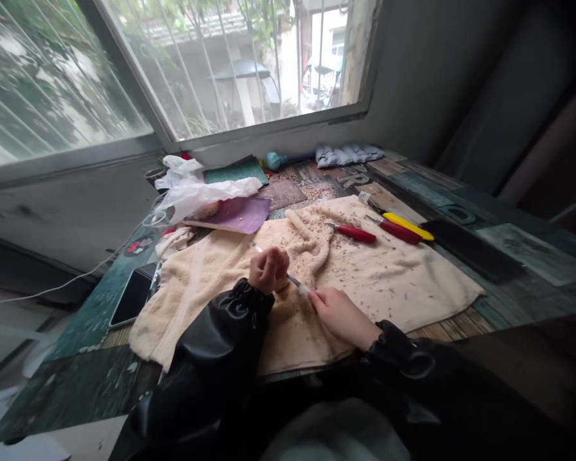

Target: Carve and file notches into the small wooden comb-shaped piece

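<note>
My left hand [267,269] is closed around a slim, pen-like stick [295,282], whose pale end pokes out past the fingers at the upper left. At the stick's lower right end, my right hand [343,315] is closed on it, thumb laid along the top. The fingers hide much of the stick, so I cannot tell its exact kind. Both hands are over a cream towel [206,269] strewn with small shavings. On the towel's right half lie a red-handled carving knife [355,233] and a second red-handled knife [397,230], with a yellow handle [408,225] beside it.
A brush [370,202] lies by the knives, near a dark flat block [470,250]. Behind the towel are a white plastic bag [211,195], a purple sheet [242,214] and a green mat [237,171]. A phone [133,294] rests at the left. Against the wall sits a grey bundle [348,155].
</note>
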{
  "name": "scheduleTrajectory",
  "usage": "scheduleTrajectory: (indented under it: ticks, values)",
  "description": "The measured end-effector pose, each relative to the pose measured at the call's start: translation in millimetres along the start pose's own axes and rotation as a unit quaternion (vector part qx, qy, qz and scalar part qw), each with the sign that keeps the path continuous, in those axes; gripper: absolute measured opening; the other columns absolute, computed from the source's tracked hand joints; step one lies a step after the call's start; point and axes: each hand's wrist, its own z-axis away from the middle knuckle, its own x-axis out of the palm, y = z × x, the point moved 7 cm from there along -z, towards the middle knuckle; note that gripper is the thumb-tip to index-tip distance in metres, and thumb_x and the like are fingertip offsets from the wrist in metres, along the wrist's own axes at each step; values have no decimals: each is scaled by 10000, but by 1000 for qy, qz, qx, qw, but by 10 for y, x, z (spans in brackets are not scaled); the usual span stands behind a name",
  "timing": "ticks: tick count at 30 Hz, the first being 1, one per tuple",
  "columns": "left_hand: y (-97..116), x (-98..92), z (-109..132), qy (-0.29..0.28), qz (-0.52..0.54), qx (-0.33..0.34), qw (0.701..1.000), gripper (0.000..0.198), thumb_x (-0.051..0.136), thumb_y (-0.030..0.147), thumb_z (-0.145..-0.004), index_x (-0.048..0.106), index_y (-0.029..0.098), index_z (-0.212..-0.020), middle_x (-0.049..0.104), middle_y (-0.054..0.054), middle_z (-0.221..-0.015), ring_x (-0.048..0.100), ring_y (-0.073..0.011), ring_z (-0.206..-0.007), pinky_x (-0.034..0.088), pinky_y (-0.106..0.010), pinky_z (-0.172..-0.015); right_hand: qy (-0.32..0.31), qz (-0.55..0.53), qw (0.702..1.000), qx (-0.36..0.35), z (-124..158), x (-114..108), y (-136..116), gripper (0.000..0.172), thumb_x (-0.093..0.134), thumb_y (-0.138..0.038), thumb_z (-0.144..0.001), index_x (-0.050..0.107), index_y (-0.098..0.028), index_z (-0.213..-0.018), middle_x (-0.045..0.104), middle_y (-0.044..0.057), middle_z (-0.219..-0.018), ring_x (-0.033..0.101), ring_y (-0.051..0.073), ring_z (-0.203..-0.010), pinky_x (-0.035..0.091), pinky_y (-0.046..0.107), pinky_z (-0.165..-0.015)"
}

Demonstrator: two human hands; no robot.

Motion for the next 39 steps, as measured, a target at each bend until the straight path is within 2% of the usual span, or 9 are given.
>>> scheduleTrajectory:
  ticks: [3,10,14,18,22,29,31,34,39]
  values:
    - [1,19,15,-16,-18,7,1000,458,442,441,-832,335,148,-496,289,50,-429,289,-36,-368,204,-174,-352,5,-3,1000,6,-25,28,-3,347,347,-266,-857,582,-151,-628,619,68,-643,538,147,-613,313,231,-563]
    - [19,-98,-36,7,-30,15,999,454,434,436,-835,312,158,-498,261,57,-424,261,-37,-356,170,-175,-337,4,-6,1000,3,30,56,61,364,347,-269,-860,593,-149,-619,620,71,-620,524,144,-577,297,233,-530]
    - [9,-32,-9,-23,-22,14,999,445,435,429,-837,331,154,-503,274,53,-426,268,-39,-359,183,-179,-346,9,-12,1000,-1,-48,72,16,338,350,-252,-859,619,-143,-686,645,89,-707,548,150,-642,311,232,-566]
    - [2,-10,19,-7,-5,23,1000,441,408,417,-853,325,155,-508,279,51,-426,272,-40,-353,180,-181,-343,8,-14,1000,-3,-150,97,-49,341,350,-236,-855,619,-131,-673,635,93,-681,536,149,-629,318,233,-571]
    - [-13,55,48,-26,-15,21,999,437,412,411,-854,356,144,-511,301,45,-432,299,-42,-370,200,-186,-368,5,-16,1000,-5,-131,92,-29,350,342,-254,-860,610,-139,-665,628,75,-656,529,142,-606,318,227,-556]
    - [48,-66,54,18,-39,58,997,448,408,415,-855,349,148,-499,280,50,-425,278,-42,-368,170,-195,-368,1,-14,1000,1,20,89,62,358,339,-267,-865,581,-148,-629,620,70,-637,537,144,-602,317,226,-553]
    - [25,-44,64,-3,-48,44,998,447,419,416,-849,345,150,-498,290,47,-433,282,-43,-373,175,-200,-373,1,-13,1000,5,29,73,81,379,328,-280,-868,573,-147,-611,614,72,-615,525,145,-573,308,230,-531]
    - [-6,8,80,-34,-46,28,998,441,423,416,-847,359,148,-503,309,43,-435,295,-46,-376,186,-204,-381,-1,-18,1000,-2,-47,59,40,323,358,-248,-854,598,-148,-663,634,73,-667,544,147,-624,321,224,-565]
    - [29,-51,74,3,-31,43,999,450,426,415,-847,367,141,-495,291,50,-425,288,-41,-371,184,-198,-380,-16,-19,1000,-6,-44,64,44,359,365,-283,-857,589,-145,-613,608,60,-604,524,142,-577,317,229,-548]
